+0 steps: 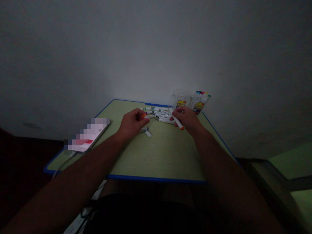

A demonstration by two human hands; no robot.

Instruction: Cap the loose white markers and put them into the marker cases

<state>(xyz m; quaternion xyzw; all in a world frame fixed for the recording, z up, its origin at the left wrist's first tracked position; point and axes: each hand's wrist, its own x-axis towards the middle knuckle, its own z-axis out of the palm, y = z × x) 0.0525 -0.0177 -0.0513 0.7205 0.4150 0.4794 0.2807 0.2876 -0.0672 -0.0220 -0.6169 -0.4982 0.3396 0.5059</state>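
L hand [133, 123] pinches a small orange-topped cap [144, 115] b/w thumb & fingers, over the table [156, 156]. R hand [188, 117] has fingers closed round a white marker [179, 123], orange end twd the person. Other pens [163, 115] lie heaped b/w the hands, nr the wall [146, 58]. Behind R hand: 2 clear boxes [200, 105], one w/ pens. Device [91, 135] w/ cable [62, 163] at L.

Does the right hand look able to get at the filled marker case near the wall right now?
Probably yes: the filled marker case stands just beyond the right hand, with nothing visible blocking the way. That hand holds a white marker, though, which may hinder its grasp.
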